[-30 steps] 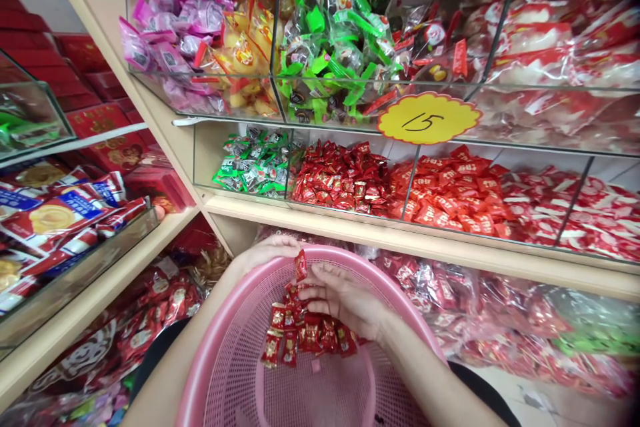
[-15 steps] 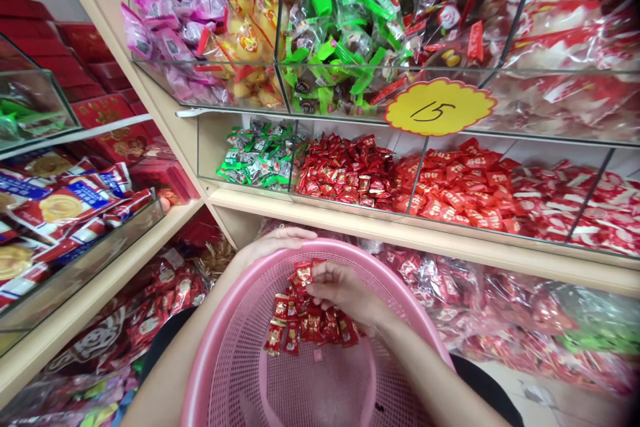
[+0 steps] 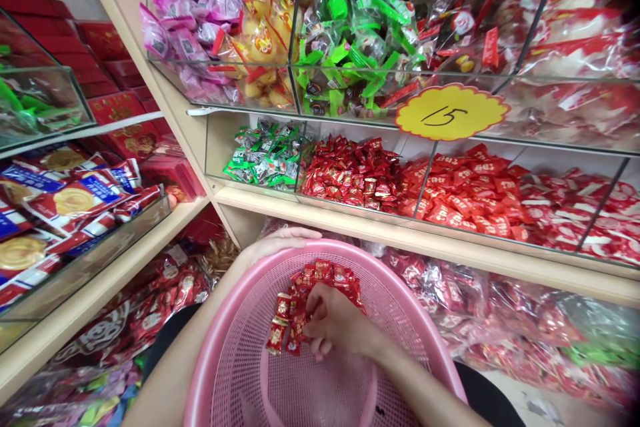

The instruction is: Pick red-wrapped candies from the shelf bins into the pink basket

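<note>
A round pink mesh plastic basket (image 3: 230,300) is tilted in front of me. My left hand (image 3: 280,241) holds its far left rim, with the fingers laid over the edge. Inside, a cluster of small red-and-gold wrapped candies (image 3: 285,307) rests against the far wall and bottom. My right hand (image 3: 335,320) reaches in over the near side of these candies, its fingers bent inward. Whatever lies between those fingertips is hidden.
Shelf bins ahead hold green-wrapped candies (image 3: 265,155), red candies (image 3: 350,170) and orange-red packets (image 3: 465,190). A yellow price tag (image 3: 453,111) reads 15. Blue-and-red packets (image 3: 75,193) fill a shelf at left. Bagged red candies (image 3: 450,287) lie below the shelf.
My right hand has moved down and nearer from the far candies, and its fingers have curled in. More candies show behind it. My left hand stays on the rim.
</note>
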`<state>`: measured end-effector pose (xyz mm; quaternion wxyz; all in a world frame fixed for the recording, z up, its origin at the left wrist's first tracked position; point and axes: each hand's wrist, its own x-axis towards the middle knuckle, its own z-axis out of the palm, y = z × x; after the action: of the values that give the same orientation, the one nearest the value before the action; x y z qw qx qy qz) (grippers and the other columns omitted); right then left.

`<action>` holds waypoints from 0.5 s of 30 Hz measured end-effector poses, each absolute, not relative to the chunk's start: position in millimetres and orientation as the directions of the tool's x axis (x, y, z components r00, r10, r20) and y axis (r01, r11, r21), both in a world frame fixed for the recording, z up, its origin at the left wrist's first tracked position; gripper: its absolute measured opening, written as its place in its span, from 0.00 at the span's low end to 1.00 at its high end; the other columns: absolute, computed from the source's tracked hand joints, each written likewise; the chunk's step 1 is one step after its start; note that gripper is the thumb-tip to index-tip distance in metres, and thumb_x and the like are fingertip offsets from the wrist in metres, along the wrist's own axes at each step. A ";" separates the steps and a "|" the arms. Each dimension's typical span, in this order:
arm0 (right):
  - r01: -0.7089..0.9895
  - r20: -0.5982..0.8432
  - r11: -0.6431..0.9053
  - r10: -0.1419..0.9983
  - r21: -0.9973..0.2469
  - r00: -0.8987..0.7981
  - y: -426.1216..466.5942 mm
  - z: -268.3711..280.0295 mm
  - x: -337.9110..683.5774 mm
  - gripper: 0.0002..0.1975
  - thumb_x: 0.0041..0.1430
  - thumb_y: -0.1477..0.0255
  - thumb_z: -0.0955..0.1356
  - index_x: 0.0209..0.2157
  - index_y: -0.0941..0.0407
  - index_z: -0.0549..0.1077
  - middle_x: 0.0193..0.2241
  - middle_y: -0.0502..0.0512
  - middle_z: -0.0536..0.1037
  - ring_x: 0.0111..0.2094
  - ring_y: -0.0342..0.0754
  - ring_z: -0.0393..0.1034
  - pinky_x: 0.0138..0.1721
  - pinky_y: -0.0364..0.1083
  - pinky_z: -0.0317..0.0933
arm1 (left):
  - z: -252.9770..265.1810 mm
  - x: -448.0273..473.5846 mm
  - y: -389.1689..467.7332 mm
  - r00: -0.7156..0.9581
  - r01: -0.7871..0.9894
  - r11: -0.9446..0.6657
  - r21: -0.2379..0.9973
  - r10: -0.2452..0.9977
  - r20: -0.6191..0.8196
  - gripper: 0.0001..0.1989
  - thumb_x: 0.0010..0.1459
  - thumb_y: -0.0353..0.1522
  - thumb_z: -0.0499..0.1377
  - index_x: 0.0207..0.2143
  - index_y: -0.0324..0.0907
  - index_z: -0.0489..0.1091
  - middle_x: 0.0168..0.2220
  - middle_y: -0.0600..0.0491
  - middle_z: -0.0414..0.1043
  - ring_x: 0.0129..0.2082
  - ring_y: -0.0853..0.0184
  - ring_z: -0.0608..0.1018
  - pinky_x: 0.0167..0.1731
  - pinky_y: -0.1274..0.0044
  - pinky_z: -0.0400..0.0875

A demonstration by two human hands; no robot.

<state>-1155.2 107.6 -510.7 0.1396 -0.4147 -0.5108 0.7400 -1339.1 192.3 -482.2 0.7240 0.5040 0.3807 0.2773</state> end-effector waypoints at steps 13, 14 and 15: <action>0.345 -0.445 -0.298 0.728 -0.890 -0.521 103.0 -544.5 -1169.9 0.08 0.44 0.79 0.63 0.26 0.55 0.59 0.11 0.41 0.66 0.13 0.43 0.67 0.09 0.36 0.55 | -483.5 -1341.8 194.9 0.563 -0.053 0.338 0.940 0.787 -0.252 0.20 0.49 0.30 0.59 0.47 0.38 0.68 0.44 0.49 0.71 0.39 0.67 0.73 0.42 0.75 0.63; 0.358 -0.445 -0.289 0.733 -0.888 -0.514 102.8 -543.0 -1170.0 0.08 0.43 0.80 0.63 0.25 0.54 0.59 0.10 0.41 0.65 0.12 0.42 0.66 0.08 0.36 0.55 | -483.7 -1341.9 195.3 0.564 -0.053 0.338 0.940 0.787 -0.251 0.20 0.49 0.29 0.59 0.47 0.38 0.68 0.44 0.49 0.71 0.39 0.67 0.73 0.42 0.75 0.63; 0.370 -0.446 -0.280 0.735 -0.886 -0.511 102.5 -541.3 -1170.0 0.08 0.43 0.80 0.63 0.25 0.54 0.59 0.10 0.41 0.65 0.12 0.42 0.66 0.08 0.36 0.54 | -483.7 -1342.0 195.7 0.564 -0.054 0.337 0.940 0.787 -0.250 0.19 0.49 0.29 0.59 0.46 0.38 0.68 0.44 0.49 0.71 0.39 0.67 0.73 0.42 0.75 0.63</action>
<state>-1170.0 102.5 -541.3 0.1417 -0.4737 -0.5829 0.6448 -1342.0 195.7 -483.7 0.7305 0.4986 0.3676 0.2876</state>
